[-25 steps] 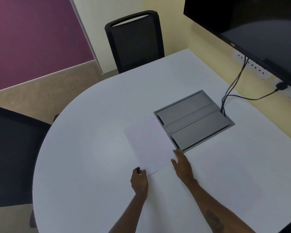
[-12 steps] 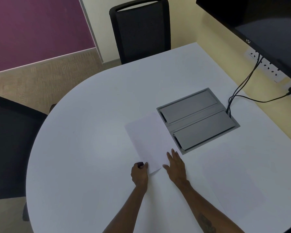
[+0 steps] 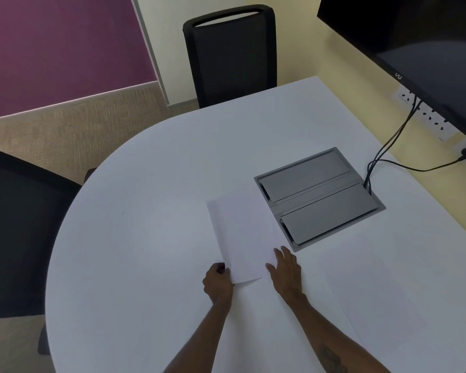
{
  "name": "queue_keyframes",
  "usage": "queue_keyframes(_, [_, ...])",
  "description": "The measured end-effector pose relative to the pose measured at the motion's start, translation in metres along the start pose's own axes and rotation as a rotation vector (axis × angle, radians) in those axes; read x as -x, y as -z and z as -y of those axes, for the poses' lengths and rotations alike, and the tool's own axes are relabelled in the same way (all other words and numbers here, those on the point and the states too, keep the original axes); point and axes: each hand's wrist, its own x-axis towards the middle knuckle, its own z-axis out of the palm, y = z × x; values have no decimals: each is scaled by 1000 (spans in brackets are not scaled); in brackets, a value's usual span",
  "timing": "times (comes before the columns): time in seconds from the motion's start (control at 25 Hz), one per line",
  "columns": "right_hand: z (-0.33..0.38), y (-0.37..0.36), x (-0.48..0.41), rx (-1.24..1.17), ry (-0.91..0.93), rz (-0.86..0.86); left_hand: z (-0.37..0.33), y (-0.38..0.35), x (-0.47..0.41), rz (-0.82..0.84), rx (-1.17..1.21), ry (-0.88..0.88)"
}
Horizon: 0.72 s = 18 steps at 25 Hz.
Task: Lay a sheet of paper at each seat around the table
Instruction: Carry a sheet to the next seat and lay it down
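Table (image 3: pixel 151 211): white, rounded at the left end and straight along the right, where it meets a pale yellow wall.
Sheet of paper (image 3: pixel 242 232): white, lying near the middle of the table, its long side running away from the person; its far right part lies just beside or over the corner of the grey cable box, and which of the two cannot be told.
Left hand (image 3: pixel 218 284): curled, thumb and fingers pinching the near left corner of the sheet of paper.
Right hand (image 3: pixel 287 273): open and flat, fingers spread a little, palm down at the near right edge of the sheet of paper; whether the fingertips rest on the paper or on the table beside it cannot be told.
Second sheet (image 3: pixel 382 305): faint white outline flat on the table to the right of the right forearm, well apart from the first sheet.
Cable box (image 3: pixel 320 197): grey, set into the table top, two lids shut, black cables (image 3: pixel 388 146) rising from its far right corner to the wall sockets.
Far chair (image 3: pixel 230 55): black, pushed up to the far edge of the table.
Left chair (image 3: pixel 19 232): black, at the rounded left end of the table.
Screen (image 3: pixel 420 44): dark, mounted on the wall at upper right.
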Motion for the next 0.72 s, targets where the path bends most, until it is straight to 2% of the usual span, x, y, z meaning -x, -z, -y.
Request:
queue_keyframes(0.2, [7,7,-1,-114,-37,-24,2,14,-4,3,-11,0])
queue_keyframes(0.48, [20,29,10,-830,-246,-105,5,49,-3,31,26,-73])
queue_keyframes(0.72, [36,37,43,-963,-237,-184,10,86,2,39,27,-146])
